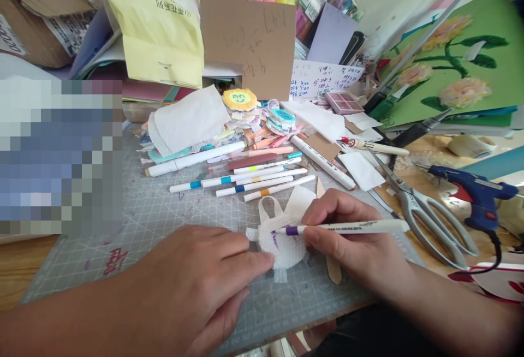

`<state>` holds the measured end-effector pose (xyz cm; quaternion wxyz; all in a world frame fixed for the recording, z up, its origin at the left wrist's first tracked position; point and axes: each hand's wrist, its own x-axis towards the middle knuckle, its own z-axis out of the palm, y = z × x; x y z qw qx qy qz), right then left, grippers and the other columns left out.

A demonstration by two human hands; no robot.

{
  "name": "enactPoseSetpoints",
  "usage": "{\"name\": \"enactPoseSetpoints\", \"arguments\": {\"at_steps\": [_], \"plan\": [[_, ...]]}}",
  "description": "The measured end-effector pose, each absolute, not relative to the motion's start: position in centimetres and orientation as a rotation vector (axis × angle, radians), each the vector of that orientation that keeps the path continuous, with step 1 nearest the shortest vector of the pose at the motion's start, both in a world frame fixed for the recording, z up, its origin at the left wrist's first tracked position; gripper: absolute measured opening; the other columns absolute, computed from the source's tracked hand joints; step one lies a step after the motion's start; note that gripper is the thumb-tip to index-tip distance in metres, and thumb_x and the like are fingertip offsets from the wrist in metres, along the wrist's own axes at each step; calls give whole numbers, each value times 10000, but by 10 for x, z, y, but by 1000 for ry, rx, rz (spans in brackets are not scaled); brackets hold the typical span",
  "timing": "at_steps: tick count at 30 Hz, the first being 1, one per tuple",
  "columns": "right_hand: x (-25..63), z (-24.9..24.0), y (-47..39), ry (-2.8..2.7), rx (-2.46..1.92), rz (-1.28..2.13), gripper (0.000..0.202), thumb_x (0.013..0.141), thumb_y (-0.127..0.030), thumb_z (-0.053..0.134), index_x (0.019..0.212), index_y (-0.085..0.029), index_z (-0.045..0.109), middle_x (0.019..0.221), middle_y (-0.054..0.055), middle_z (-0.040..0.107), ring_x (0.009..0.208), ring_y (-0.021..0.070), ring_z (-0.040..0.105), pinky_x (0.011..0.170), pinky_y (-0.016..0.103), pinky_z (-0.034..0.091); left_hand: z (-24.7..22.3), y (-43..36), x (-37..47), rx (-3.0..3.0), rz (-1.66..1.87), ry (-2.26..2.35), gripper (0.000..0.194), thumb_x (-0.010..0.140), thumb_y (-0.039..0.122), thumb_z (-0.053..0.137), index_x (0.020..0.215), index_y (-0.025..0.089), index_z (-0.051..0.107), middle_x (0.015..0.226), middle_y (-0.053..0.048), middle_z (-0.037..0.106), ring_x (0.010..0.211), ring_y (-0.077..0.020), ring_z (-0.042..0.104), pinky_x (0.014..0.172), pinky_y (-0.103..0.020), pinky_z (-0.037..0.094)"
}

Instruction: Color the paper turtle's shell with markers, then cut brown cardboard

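Note:
A small white quilted cut-out (289, 250), rounded with two ear-like loops on top and little tabs at its edges, lies on the grey cutting mat (164, 204). Purple strokes mark its upper left. My right hand (347, 242) grips a white marker (352, 228) with a purple band, its tip at those strokes. The fingers of my left hand (216, 275) lie loosely stretched, one fingertip pressing the cut-out's left edge onto the mat. Partly under my right hand is a wooden craft stick (334, 269).
Several markers (262, 182) lie behind the cut-out. Scissors (429, 215) and a blue glue gun (470, 182) are at the right. Behind are white sheets (190, 122), decorated round pieces (240, 99), a yellow bag (158, 35) and cardboard (249, 35). The left side is blurred out.

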<state>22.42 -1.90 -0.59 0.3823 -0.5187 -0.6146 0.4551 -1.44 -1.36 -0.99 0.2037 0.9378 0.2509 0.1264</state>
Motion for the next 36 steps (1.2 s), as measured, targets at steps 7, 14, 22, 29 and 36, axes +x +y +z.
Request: {"name": "enactPoseSetpoints", "arguments": {"at_steps": [7, 14, 22, 29, 36], "plan": [[222, -5, -19, -1639, -1336, 1137, 164, 749, -217, 682, 657, -216, 546, 572, -5, 589, 490, 123, 503, 436, 219, 434, -7, -14, -14, 2605, 328, 703, 363, 811, 132, 454, 1126, 263, 576, 997, -11, 711, 738, -181, 646, 666, -294, 477], [227, -5, -20, -1618, -1319, 1234, 162, 718, -225, 685, 636, -202, 548, 608, 10, 594, 549, 139, 511, 500, 250, 422, -7, -12, -13, 2607, 304, 698, 329, 817, 140, 450, 1089, 261, 592, 979, -17, 705, 716, -185, 638, 657, -302, 469], [230, -6, -19, -1552, -1294, 1351, 170, 679, -223, 671, 616, -204, 515, 554, -10, 549, 515, 131, 458, 473, 260, 353, -6, -14, -14, 2607, 283, 715, 364, 822, 124, 449, 1129, 270, 580, 1000, -19, 705, 746, -175, 639, 670, -289, 471], [240, -21, -20, -1380, -1261, 1373, 179, 701, -195, 681, 617, -209, 524, 556, -22, 520, 529, 135, 433, 493, 267, 336, -8, -12, -14, 2605, 294, 689, 349, 838, 139, 440, 1132, 269, 575, 998, -25, 703, 739, -178, 632, 650, -290, 466], [243, -30, -19, -1200, -1192, 1452, 156, 716, -196, 675, 622, -208, 551, 545, -26, 523, 511, 134, 407, 479, 261, 289, -4, -12, -14, 2600, 244, 715, 351, 814, 120, 440, 1092, 262, 599, 914, -17, 689, 708, -177, 613, 666, -294, 467]]}}
